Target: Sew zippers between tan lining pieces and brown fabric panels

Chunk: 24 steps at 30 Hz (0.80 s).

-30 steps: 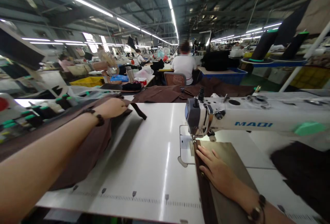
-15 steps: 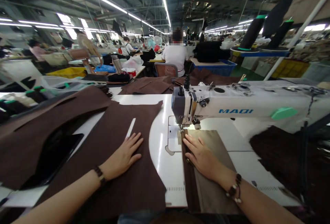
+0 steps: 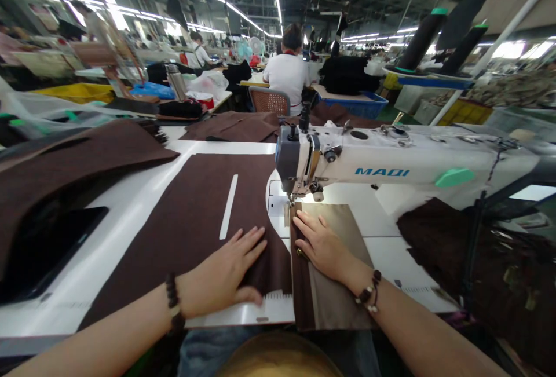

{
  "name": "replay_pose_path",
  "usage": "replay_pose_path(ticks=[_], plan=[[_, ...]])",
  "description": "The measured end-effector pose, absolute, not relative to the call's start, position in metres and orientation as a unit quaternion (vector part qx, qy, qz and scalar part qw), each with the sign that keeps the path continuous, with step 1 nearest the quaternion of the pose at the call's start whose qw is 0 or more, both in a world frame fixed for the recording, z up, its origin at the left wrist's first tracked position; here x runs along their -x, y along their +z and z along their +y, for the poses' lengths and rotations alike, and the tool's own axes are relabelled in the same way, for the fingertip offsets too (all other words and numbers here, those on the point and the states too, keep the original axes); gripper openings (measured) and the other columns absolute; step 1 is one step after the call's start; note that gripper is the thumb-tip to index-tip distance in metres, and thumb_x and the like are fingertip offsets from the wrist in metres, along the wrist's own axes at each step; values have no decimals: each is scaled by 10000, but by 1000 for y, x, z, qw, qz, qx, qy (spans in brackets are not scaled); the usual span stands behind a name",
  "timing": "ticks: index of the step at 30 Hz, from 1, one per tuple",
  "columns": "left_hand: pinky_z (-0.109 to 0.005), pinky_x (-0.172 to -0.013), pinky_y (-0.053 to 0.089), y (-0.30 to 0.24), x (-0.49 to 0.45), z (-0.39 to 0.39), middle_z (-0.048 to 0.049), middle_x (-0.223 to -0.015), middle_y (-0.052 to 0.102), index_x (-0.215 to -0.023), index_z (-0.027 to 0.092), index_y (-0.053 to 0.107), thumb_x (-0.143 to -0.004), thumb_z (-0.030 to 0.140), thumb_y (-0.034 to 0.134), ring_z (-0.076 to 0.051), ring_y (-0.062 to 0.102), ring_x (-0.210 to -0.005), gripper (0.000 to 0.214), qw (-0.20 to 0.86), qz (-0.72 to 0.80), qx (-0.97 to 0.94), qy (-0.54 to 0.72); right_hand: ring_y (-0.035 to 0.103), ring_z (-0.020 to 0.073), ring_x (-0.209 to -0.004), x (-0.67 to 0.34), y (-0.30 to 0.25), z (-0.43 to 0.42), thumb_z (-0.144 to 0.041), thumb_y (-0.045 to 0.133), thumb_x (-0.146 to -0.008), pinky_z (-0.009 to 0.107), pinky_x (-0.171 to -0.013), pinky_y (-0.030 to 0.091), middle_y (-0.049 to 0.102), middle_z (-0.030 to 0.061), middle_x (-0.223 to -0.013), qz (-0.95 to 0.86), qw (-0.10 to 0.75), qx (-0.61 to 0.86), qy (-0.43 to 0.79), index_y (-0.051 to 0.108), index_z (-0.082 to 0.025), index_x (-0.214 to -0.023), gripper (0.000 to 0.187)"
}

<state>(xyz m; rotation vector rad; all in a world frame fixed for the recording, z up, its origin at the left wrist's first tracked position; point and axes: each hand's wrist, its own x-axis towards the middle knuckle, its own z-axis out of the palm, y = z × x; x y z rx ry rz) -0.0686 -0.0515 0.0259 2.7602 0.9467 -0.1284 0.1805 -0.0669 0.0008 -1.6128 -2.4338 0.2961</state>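
My left hand (image 3: pixel 228 271) lies flat, fingers spread, on a dark brown fabric panel (image 3: pixel 195 220) that has a narrow white slit in it. The panel's right edge meets a brown strip on a tan fabric piece (image 3: pixel 339 249). My right hand (image 3: pixel 321 244) rests open on that tan piece, fingertips close to the presser foot (image 3: pixel 290 206) of a white MAQI sewing machine (image 3: pixel 391 165). Both wrists wear bead bracelets.
More brown fabric is heaped at the left (image 3: pixel 73 157) and dark fabric at the right (image 3: pixel 456 249). Behind the table (image 3: pixel 130 191) lie brown pieces (image 3: pixel 234 125). A person in a white shirt (image 3: pixel 286 76) sits beyond with their back turned. Thread cones (image 3: pixel 417 41) stand at the upper right.
My left hand pulled the brown panel off the left pile and slid it rightward against the tan piece. My right hand stayed by the presser foot.
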Motion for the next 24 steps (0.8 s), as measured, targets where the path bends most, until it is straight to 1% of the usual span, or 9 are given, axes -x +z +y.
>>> replay_pose_path(ticks=[3,5,7,10,14,18,20,22,24], plan=[[-483,-1087,209,28,77,-78,-172,-1461,144,-1395,92,243,-790,640,467,-283,148,-1353,846,147,311,-936,-76,230,199,-1321,-181,0,-67,-252,433,-896,465,-1092,212,291,80,-1419,-822,114,550,101,353,-138,-1353,479],[-474,-1083,226,26,80,-83,-160,-1463,162,-1404,115,222,-809,582,498,-277,184,-1348,806,155,321,-932,-70,239,199,-1317,-182,2,-66,-251,442,-892,461,-1095,209,299,87,-1415,-823,111,547,106,345,-133,-1358,491],[-464,-1072,257,23,82,-80,-148,-1461,200,-1411,146,212,-792,559,542,-283,234,-1332,814,161,326,-930,-47,256,197,-1309,-182,5,-66,-249,459,-884,457,-1097,211,311,89,-1409,-824,105,545,110,353,-138,-1354,495],[-451,-1049,299,21,82,-74,-135,-1442,272,-1403,168,247,-759,576,574,-294,309,-1289,829,162,317,-934,-16,262,206,-1305,-182,8,-64,-250,472,-878,494,-1091,199,320,87,-1404,-824,93,548,106,371,-144,-1342,487],[-451,-1035,311,20,82,-72,-119,-1421,314,-1380,187,308,-782,533,570,-291,336,-1258,738,145,292,-945,8,169,218,-1340,-183,8,-63,-245,473,-877,539,-1086,151,258,82,-1433,-834,81,539,87,375,-139,-1334,480],[-441,-1032,316,16,82,-72,-97,-1406,346,-1364,206,341,-848,448,518,-276,344,-1248,597,145,288,-946,27,174,201,-1340,-185,7,-60,-232,471,-871,535,-1080,171,245,94,-1437,-841,78,527,99,383,-132,-1319,467],[-434,-1036,316,17,82,-70,-84,-1389,374,-1352,215,363,-887,367,470,-261,355,-1242,500,158,294,-942,36,183,195,-1338,-186,5,-59,-234,469,-871,539,-1078,171,250,93,-1434,-839,78,527,109,379,-137,-1319,467],[-423,-1043,315,22,83,-68,-64,-1367,403,-1336,236,388,-915,291,412,-238,369,-1236,425,188,299,-934,43,176,191,-1340,-187,5,-59,-240,467,-871,536,-1080,165,244,92,-1437,-837,81,529,111,368,-143,-1326,476],[-398,-1052,313,31,82,-64,-42,-1365,404,-1342,261,371,-937,268,353,-209,368,-1246,406,232,307,-922,48,174,191,-1341,-186,5,-59,-248,465,-870,532,-1082,160,248,96,-1435,-836,80,531,114,363,-143,-1329,482]])
